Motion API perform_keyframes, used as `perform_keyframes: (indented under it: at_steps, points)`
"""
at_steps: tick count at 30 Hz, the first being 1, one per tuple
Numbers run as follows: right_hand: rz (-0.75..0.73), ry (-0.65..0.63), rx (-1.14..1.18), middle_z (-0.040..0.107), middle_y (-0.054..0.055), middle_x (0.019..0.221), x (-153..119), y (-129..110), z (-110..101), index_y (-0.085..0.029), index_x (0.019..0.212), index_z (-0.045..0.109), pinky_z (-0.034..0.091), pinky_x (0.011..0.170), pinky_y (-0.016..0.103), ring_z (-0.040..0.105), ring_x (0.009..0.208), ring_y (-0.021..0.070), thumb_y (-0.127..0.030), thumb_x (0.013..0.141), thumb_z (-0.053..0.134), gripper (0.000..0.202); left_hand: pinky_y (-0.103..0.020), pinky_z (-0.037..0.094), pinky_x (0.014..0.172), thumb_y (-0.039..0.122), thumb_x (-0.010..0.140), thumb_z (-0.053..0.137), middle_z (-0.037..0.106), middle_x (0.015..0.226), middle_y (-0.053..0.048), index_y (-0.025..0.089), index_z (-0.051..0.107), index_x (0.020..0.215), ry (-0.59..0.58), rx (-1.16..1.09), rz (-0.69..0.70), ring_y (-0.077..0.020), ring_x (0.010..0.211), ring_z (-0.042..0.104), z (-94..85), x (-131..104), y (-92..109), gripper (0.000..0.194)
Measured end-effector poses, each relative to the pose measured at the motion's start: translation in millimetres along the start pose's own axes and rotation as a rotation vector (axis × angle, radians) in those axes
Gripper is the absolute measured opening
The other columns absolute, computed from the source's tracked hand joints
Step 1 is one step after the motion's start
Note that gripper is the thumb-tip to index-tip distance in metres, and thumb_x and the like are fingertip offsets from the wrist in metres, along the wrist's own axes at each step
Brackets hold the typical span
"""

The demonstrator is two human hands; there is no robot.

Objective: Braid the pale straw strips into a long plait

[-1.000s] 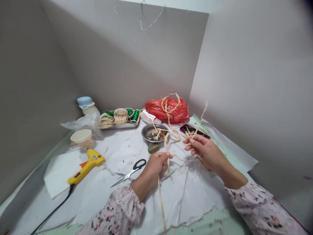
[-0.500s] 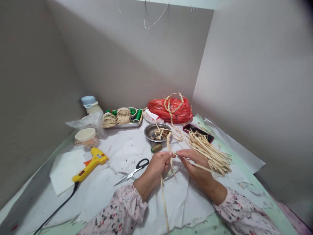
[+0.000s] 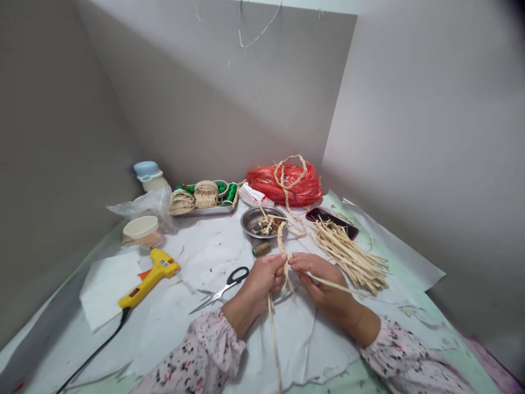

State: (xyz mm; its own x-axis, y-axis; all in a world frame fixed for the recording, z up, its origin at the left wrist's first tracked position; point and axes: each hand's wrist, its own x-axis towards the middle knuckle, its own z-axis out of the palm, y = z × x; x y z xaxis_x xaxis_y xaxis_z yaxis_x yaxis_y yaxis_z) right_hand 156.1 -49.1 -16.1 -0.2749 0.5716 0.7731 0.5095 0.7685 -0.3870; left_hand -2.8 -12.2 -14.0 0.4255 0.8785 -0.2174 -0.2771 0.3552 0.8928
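A pale straw braid runs from the red bag down to my hands at the middle of the table. My left hand pinches its near end between thumb and fingers. Loose strands hang below, one long straw strand trailing toward me. My right hand is closed on another straw strand, which passes out across the palm to the right. Its fingertips sit just beside the left thumb at the braid's end. Scissors with black handles lie left of my left hand.
Beyond my hands stand a metal bowl of scraps and a small spool. A straw bundle and a phone lie right. Left are a yellow glue gun, a paper cup and a tray. A red bag sits behind.
My right hand has moved slightly left, bringing its fingertips and strand closer to the braid's end. My left hand keeps its pinch. The view has shifted very slightly.
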Motion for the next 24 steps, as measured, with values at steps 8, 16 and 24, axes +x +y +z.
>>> perform_keyframes:
  at_steps: [8, 16, 24]
  points:
    - [-0.017, -0.035, -0.027, 0.072, 0.006, 0.1, 0, 0, 1, -0.023, 0.101, 0.062, 0.052, 0.092, 0.038, 0.063, 0.107, 0.0183, -0.008, 0.087, 0.047, 0.025, -0.02, 0.006, 0.04, 0.045, 0.068, 0.072, 0.029, 0.047, 0.011, 0.016, 0.048, 0.068, -0.042, -0.001, -0.012, -0.0012, 0.037, 0.017, 1.3, 0, 3, 0.037]
    - [0.25, 0.17, -0.037, 0.065, 0.008, 0.107, -4, 1, -4, -0.02, 0.11, 0.057, 0.047, 0.092, 0.041, 0.06, 0.104, 0.0211, -0.016, 0.086, 0.045, 0.027, -0.021, 0.007, 0.039, 0.045, 0.074, 0.065, 0.024, 0.045, 0.013, 0.014, 0.055, 0.075, 0.013, 0.055, -0.012, -0.002, 0.036, 0.016, -0.9, 2, 0, 0.032]
    - [0.486, 0.232, -0.039, 0.065, 0.006, 0.093, -4, 10, -2, -0.019, 0.1, 0.059, 0.045, 0.083, 0.035, 0.06, 0.09, 0.0202, -0.027, 0.092, 0.043, 0.02, -0.02, 0.008, 0.038, 0.049, 0.071, 0.066, 0.025, 0.043, 0.013, 0.016, 0.052, 0.076, 0.021, 0.07, -0.008, -0.002, 0.035, 0.017, 0.4, 1, 1, 0.037]
